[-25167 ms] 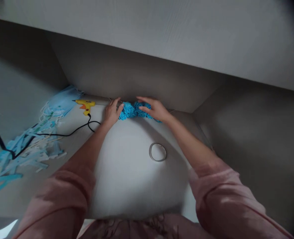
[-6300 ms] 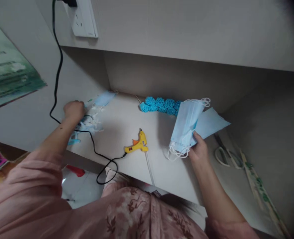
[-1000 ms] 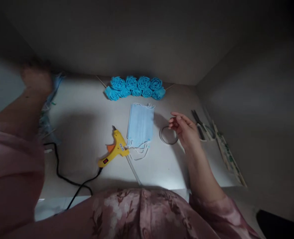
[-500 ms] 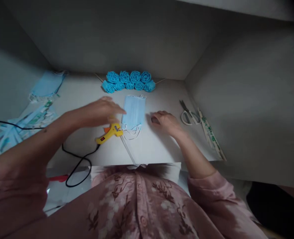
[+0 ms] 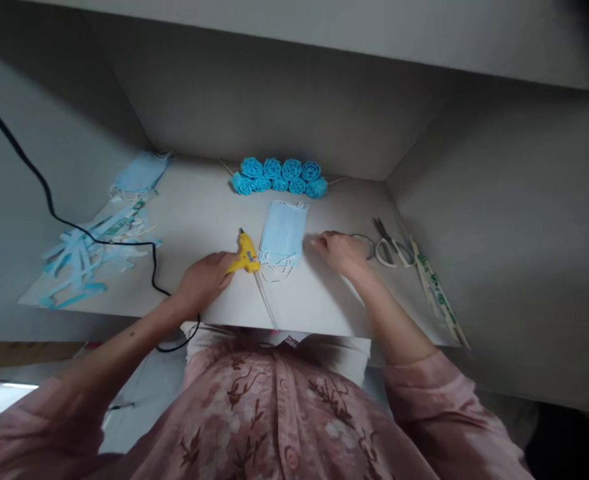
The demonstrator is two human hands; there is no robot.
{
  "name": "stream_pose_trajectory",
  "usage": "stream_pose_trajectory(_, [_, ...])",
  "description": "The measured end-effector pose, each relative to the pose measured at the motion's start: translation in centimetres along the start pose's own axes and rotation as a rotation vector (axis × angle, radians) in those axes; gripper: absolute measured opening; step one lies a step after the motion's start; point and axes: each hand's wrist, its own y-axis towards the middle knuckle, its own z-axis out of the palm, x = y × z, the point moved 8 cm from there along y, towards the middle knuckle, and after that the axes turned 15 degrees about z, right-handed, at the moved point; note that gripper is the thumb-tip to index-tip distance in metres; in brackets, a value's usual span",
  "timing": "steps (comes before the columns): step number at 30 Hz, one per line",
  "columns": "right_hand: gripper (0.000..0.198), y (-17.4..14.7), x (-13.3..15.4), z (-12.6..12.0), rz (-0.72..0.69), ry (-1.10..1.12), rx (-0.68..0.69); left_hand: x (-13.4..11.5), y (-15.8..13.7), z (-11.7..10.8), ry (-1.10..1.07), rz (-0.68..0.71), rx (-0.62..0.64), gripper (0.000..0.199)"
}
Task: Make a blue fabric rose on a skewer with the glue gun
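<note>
My left hand [image 5: 207, 281] is closed around the handle of a yellow glue gun [image 5: 248, 252], which lies with its nozzle pointing away from me. A clear glue stick [image 5: 267, 300] trails from the gun's back end towards the table edge. Beside the gun is a stack of light blue face masks [image 5: 284, 230] with white ear loops. My right hand [image 5: 342, 252] rests on the table right of the masks, its fingers curled in; whatever may be inside them is hidden. A thin dark ring [image 5: 369, 247] shows partly behind that hand.
Blue flowers [image 5: 279, 177] on sticks lie at the back. Scissors [image 5: 388, 247] and printed strips [image 5: 437, 290] are at the right. Cut blue strips [image 5: 82, 257] and more masks [image 5: 142, 173] lie left. A black cord [image 5: 74, 227] crosses the left side.
My left hand has come down and back from above the glue gun onto its handle. The gun now points away from me. My right hand stays beside the masks; the view has shifted.
</note>
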Motion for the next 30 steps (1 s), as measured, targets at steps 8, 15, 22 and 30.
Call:
stream_pose_trajectory(8, [0.058,2.8,3.6,0.8,-0.017,-0.01,0.025,4.6,-3.5,-10.3,0.089,-0.357,-0.387,0.029])
stream_pose_trajectory(15, [0.061,3.3,5.0,0.4,0.036,-0.067,0.065,17.9,3.4,-18.9,0.251,-0.536,-0.376,0.043])
stream_pose_trajectory(22, [0.043,2.2,5.9,1.0,0.033,-0.084,0.125,25.9,7.7,-10.8,0.091,-0.675,-0.314,0.042])
stream_pose_trajectory(30, [0.033,1.4,5.7,0.7,-0.04,0.04,0.059,26.6,7.8,-6.1,-0.018,-0.658,-0.24,0.058])
